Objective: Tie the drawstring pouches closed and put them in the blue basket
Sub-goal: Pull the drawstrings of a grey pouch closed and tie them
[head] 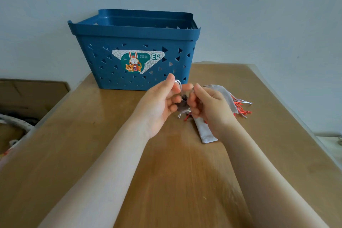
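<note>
Both hands are raised over the middle of the wooden table [166, 163], working on a grey drawstring pouch [205, 131] that hangs down to the table. My left hand [161, 102] pinches a white cord loop [179, 84] between thumb and fingers. My right hand [209, 105] grips the pouch's gathered dark neck [182, 106] and its cords. Red and white cord ends [185, 116] dangle below the hands. The blue basket [135, 50] stands behind the hands; its inside is hidden from here.
A small pile of grey pouches [227, 96] with red and white cords [242, 106] lies right of my right hand. A cardboard box [31, 96] sits off the table's left edge. A pale wall rises behind the basket.
</note>
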Action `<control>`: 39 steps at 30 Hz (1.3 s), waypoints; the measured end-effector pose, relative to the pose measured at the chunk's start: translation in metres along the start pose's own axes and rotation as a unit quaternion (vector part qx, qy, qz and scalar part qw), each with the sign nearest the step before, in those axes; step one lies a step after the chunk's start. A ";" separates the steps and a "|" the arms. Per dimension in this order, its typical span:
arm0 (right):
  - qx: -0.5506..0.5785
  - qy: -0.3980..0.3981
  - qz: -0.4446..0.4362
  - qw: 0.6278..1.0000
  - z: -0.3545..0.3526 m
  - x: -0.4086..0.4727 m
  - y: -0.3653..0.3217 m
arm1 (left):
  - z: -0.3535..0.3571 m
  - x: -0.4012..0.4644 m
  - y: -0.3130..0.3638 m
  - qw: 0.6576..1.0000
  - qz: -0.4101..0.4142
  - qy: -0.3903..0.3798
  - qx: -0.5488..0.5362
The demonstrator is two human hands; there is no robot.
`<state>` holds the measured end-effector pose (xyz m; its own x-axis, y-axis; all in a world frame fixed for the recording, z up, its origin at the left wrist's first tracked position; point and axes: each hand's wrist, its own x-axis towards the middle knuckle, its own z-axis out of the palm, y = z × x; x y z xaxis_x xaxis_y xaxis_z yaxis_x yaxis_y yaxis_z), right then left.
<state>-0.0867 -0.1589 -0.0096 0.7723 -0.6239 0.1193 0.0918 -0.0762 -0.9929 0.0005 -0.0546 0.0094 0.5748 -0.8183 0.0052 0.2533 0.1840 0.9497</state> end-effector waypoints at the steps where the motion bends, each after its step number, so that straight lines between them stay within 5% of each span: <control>1: 0.050 -0.017 0.019 0.998 0.000 0.000 0.000 | 0.000 0.001 -0.002 1.000 0.015 0.000 0.006; 9: 0.206 -0.079 0.079 0.972 -0.005 0.001 -0.003 | 0.000 0.002 -0.010 0.991 0.085 0.051 0.093; 19: 0.175 -0.048 0.110 0.977 -0.008 0.000 -0.008 | 0.001 0.004 -0.016 0.989 0.124 0.062 0.061; 28: -0.065 0.083 -0.028 0.994 -0.016 -0.006 -0.029 | 0.001 0.004 -0.014 0.965 0.137 0.057 0.216; 39: -0.144 0.007 -0.093 0.985 0.001 -0.016 -0.038 | 0.011 -0.006 -0.014 0.915 0.151 -0.055 0.370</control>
<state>-0.1017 -0.1452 0.0265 0.7495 -0.5891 0.3019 0.0473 -0.4073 -0.9121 -0.0153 -0.0581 -0.0006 0.4399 -0.8481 0.2953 -0.5244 0.0243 0.8511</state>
